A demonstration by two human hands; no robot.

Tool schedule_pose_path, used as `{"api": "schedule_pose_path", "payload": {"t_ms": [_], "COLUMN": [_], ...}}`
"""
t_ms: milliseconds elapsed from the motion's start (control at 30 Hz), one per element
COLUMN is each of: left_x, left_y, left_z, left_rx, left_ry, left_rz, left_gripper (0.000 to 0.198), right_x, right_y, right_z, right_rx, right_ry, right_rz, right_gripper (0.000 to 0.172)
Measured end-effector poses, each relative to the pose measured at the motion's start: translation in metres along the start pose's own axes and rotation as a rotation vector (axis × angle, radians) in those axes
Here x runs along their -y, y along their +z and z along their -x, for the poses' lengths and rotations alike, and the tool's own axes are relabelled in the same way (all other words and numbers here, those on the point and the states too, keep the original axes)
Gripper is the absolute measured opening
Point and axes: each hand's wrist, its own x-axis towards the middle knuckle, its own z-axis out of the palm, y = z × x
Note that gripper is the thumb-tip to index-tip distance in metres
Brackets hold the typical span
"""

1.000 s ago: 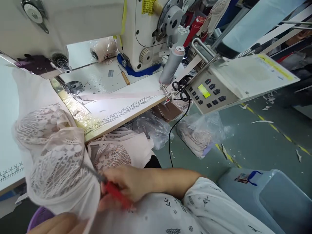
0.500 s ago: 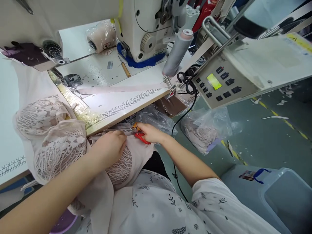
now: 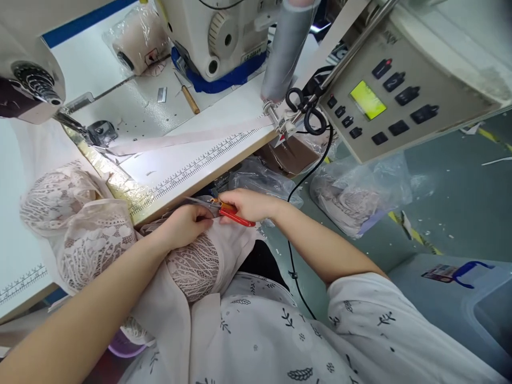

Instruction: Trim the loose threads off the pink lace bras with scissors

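Several pale pink lace bra cups, joined by plain fabric, drape from the table's left side down over my lap. My left hand pinches the fabric edge just above the nearest cup. Close to its right, my right hand is closed round scissors with red and orange handles. Their blades point left, beyond my left fingertips, along the table's front edge. Part of the handles is hidden in my right palm. Whether the blades touch the fabric I cannot tell.
A sewing machine stands on the table with a ruler strip along its front. An awl lies near a grey thread cone. At right hangs a control panel with a black cable; below are a plastic bag and bin.
My view has shifted closer and slightly turned. The scissors' blades now show more plainly, pointing left, and my left thumb and fingers have come nearer to my right hand at the fabric edge.
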Motion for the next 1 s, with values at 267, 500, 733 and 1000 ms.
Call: {"api": "schedule_pose_path", "payload": {"t_ms": [267,500,733,1000], "left_x": [0.008,0.022,0.023,0.021], "left_y": [0.001,0.003,-0.001,-0.006], "left_z": [0.000,-0.001,0.001,0.006], "left_rx": [0.046,0.091,0.121,0.153], "left_ry": [-0.035,-0.100,-0.087,-0.108], "left_rz": [0.293,0.347,0.398,0.394], "left_gripper": [0.029,0.032,0.026,0.027], "right_x": [-0.009,-0.035,-0.033,-0.032], "right_y": [-0.002,-0.010,-0.028,-0.034], "right_z": [-0.008,0.013,0.048,0.095], "right_rx": [0.022,0.010,-0.106,-0.426], "right_ry": [-0.028,0.020,0.106,0.238], "right_rz": [-0.097,-0.316,-0.360,-0.320], "right_gripper": [0.029,0.027,0.028,0.031]}}
